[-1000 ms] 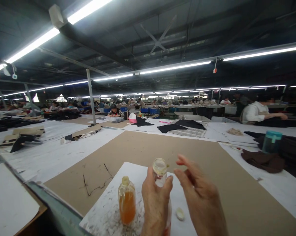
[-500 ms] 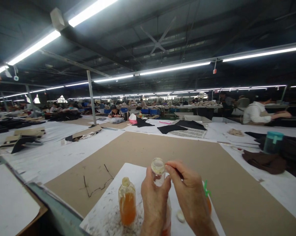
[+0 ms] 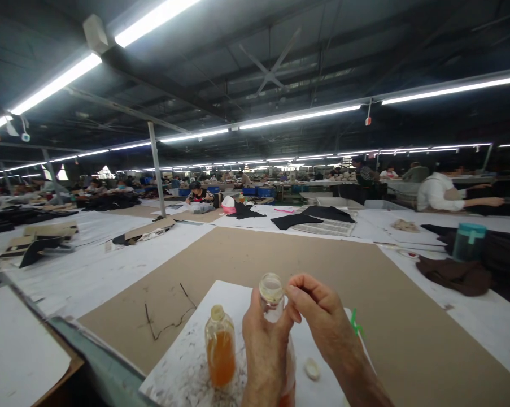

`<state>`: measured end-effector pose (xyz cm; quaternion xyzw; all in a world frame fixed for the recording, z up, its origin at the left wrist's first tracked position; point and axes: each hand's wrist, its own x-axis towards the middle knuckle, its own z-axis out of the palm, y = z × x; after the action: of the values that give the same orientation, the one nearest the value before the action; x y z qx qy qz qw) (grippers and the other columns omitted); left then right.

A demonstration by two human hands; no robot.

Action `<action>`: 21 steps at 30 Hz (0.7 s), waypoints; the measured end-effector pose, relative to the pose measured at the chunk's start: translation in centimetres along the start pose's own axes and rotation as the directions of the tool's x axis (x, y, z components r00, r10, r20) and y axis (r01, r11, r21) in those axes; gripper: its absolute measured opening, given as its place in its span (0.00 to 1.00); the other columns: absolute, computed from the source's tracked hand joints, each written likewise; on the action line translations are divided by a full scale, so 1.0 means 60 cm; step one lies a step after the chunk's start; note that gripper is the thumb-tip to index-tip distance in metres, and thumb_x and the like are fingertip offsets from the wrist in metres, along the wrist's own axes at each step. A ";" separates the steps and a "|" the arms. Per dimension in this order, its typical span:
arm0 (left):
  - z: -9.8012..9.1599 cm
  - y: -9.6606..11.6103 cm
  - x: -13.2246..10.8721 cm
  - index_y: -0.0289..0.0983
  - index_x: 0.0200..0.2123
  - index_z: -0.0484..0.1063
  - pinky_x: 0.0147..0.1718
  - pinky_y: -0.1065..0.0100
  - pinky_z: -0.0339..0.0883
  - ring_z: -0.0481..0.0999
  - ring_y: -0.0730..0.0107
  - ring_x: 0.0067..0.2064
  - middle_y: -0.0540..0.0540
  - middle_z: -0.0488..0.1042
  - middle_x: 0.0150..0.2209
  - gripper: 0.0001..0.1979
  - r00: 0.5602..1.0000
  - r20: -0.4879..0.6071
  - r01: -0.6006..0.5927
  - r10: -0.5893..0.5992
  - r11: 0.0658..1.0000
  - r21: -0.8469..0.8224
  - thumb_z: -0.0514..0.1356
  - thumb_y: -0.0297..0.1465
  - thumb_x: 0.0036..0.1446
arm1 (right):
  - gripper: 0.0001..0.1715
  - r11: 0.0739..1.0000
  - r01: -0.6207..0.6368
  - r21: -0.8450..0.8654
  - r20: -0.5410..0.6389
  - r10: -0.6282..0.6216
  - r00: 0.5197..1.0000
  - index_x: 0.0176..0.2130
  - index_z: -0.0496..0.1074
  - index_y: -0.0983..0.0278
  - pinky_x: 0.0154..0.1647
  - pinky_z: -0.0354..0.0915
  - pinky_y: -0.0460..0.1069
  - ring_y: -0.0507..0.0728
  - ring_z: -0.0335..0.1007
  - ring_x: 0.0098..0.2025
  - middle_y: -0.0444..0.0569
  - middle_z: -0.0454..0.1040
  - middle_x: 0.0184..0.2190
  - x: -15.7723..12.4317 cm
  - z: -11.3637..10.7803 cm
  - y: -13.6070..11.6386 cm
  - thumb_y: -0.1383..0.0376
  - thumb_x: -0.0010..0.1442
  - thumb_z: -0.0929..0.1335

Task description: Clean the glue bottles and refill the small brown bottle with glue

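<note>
My left hand (image 3: 265, 333) is wrapped round the neck of a clear bottle (image 3: 271, 297), whose round open mouth faces up. At the right side of that mouth my right hand (image 3: 322, 311) pinches thumb and forefinger together; anything between them is too small to make out. Below my left hand shows clear plastic with orange-red liquid; I cannot tell if it belongs to the same bottle. To the left stands another clear bottle (image 3: 221, 350), partly filled with orange liquid. A small white cap (image 3: 311, 368) lies on the stained white board (image 3: 178, 367).
A pair of glasses (image 3: 170, 325) lies on the brown sheet (image 3: 238, 254) at left. Behind my right hand a green spray trigger (image 3: 355, 323) sticks up. At right are brown cloth (image 3: 453, 277) and a teal-lidded container (image 3: 470, 242). People sit at distant tables.
My right hand has shifted slightly at the bottle's rim, its fingers curling closer to my left thumb. The orange object under the green trigger is now mostly hidden.
</note>
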<state>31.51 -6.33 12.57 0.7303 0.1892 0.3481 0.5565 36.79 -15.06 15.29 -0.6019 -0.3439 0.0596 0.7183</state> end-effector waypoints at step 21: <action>-0.009 -0.009 0.009 0.39 0.40 0.64 0.39 0.65 0.62 0.70 0.62 0.39 0.48 0.71 0.35 0.11 0.979 0.162 -0.129 0.120 0.991 0.044 0.55 0.30 0.51 | 0.17 0.841 0.265 -0.471 -0.087 -0.343 0.935 0.49 0.70 0.56 0.34 0.65 0.39 0.49 0.67 0.32 0.42 0.70 0.38 -0.046 -0.007 -0.004 0.67 0.59 0.65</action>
<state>31.55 -5.45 12.30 0.7810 0.1075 0.3178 0.5267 34.87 -16.84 14.32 -0.6924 -0.3781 -0.1877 0.5851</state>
